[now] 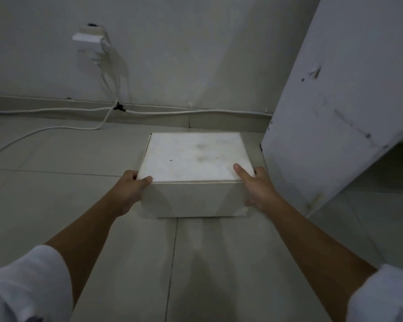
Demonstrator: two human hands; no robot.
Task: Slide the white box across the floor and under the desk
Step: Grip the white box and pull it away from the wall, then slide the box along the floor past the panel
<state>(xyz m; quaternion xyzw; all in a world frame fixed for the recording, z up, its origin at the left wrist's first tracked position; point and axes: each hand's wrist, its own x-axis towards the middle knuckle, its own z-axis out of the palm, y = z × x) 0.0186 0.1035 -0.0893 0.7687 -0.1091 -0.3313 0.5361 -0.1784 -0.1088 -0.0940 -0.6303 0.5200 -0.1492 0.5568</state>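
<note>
The white box (193,159) is seen resting on the tiled floor (56,194), near the far wall and just left of the white panel (335,112) that appears to be the side of the desk. It is clasped at its two near corners: the left hand (132,191) is wrapped round the left corner, thumb laid on the lid edge, and the right hand (258,189) is pressed to the right corner, thumb on the lid. The fingers of both hands are closed narrowly against the box's sides, though most are hidden behind it.

Several mishaps can be judged possible from here. The right far corner of the box could be caught on the panel's lower edge if the box is turned too tightly, since the two stand close together. The lid could be shifted or dented if the push is carried by the thumbs rather than the palms. The white cable (44,131), trailed across the floor at far left, lies well apart and is unlikely to be snagged.

The floor is laid with pale, smooth tiles with thin grout lines, over which an easy slide is expected. The room is dim; a plugged adapter (90,40) is seen on the wall (196,54), and a second cable (172,112) is run along the skirting.
</note>
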